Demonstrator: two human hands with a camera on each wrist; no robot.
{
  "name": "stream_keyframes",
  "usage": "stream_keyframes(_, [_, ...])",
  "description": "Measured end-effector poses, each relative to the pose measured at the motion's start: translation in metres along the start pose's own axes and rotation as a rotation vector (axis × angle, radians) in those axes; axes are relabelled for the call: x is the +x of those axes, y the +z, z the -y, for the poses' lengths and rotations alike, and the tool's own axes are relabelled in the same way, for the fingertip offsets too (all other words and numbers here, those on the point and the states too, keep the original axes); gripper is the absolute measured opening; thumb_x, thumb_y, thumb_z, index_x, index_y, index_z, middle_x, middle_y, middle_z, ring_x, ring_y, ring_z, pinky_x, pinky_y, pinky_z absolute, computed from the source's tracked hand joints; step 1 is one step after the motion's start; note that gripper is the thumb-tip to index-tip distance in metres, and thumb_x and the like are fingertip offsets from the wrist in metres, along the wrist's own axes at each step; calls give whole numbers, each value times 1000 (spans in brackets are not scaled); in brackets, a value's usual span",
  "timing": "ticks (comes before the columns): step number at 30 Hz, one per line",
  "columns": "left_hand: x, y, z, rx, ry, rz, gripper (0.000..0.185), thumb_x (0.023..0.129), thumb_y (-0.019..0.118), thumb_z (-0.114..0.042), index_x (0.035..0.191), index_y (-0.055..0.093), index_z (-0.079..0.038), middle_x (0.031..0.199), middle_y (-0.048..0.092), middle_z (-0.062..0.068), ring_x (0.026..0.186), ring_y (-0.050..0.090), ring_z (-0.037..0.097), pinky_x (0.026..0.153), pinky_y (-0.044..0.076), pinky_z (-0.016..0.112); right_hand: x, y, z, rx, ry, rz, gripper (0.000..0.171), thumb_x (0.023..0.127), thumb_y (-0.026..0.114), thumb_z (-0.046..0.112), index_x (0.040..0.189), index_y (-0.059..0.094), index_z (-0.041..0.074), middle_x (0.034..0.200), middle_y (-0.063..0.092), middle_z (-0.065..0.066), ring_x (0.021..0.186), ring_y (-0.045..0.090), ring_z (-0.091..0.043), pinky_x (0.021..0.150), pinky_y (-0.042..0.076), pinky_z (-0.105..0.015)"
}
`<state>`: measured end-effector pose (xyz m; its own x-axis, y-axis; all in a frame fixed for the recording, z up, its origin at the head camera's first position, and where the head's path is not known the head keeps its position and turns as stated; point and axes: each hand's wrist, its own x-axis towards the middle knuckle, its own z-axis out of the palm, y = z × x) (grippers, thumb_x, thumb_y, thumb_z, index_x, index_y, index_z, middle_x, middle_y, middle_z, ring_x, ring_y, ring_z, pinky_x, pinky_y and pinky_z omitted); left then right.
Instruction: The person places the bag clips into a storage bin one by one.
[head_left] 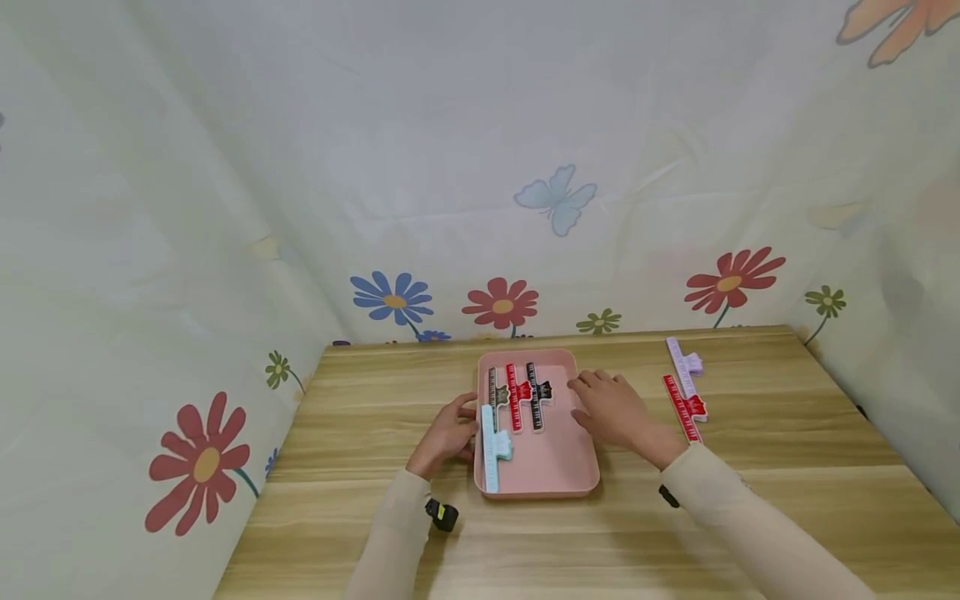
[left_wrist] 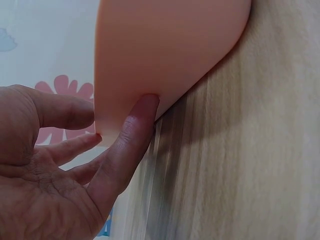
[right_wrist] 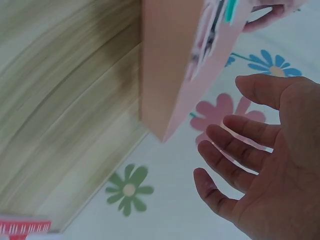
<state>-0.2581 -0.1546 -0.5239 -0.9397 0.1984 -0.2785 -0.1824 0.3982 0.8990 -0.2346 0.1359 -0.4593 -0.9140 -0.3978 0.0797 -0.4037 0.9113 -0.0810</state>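
We see a pink tray in the middle of the wooden table. In it lie a blue clip, a red clip and two dark ones. Our left hand touches the tray's left side, with one fingertip pressed on its edge. Our right hand is over the right edge, fingers straight and a little apart, holding nothing. The tray looks light, stiff and smooth, so it may slip. We think the two long sides are the best places to hold it. Two more clips, one red and one purple, lie on the table to the right.
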Motion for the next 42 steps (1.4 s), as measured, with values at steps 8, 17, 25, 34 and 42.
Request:
stream_keyframes(8, [-2, 1, -1, -19, 1, 10, 58, 98, 49, -6, 153, 33, -13, 137, 49, 26, 79, 66, 23, 56, 60, 37, -15, -3, -37, -9, 3, -38, 48, 90, 69, 28, 130, 59, 3, 129, 60, -18, 122, 54, -39, 97, 46, -61])
stream_keyframes(17, [-1, -1, 0, 23, 41, -5, 56, 97, 49, -5, 151, 35, -13, 135, 51, 26, 81, 66, 22, 55, 60, 39, -26, -4, -64, -20, 15, -66, 49, 91, 68, 28, 131, 58, 2, 128, 59, -18, 120, 54, -40, 92, 47, -62])
stream_keyframes(25, [-1, 1, -1, -4, 28, 1, 56, 98, 48, -6, 152, 34, -14, 137, 49, 26, 73, 67, 21, 55, 60, 39, -35, -5, -87, -56, 45, -63, 48, 91, 69, 26, 130, 58, 1, 127, 60, -19, 118, 55, -39, 87, 49, -61])
stream_keyframes(34, [1, 0, 0, -4, 15, 0, 57, 98, 48, -5, 152, 34, -14, 138, 48, 26, 73, 66, 20, 56, 60, 38, -46, -7, -109, -80, 76, -55, 46, 91, 68, 23, 129, 58, -1, 126, 60, -21, 114, 57, -44, 89, 48, -63])
stream_keyframes(42, [0, 0, 0, -5, 20, -3, 57, 98, 48, -5, 152, 34, -14, 137, 49, 26, 74, 66, 21, 56, 60, 39, -52, -7, -126, -31, 133, -42, 50, 90, 69, 18, 132, 55, -3, 131, 54, -29, 123, 50, -52, 90, 46, -68])
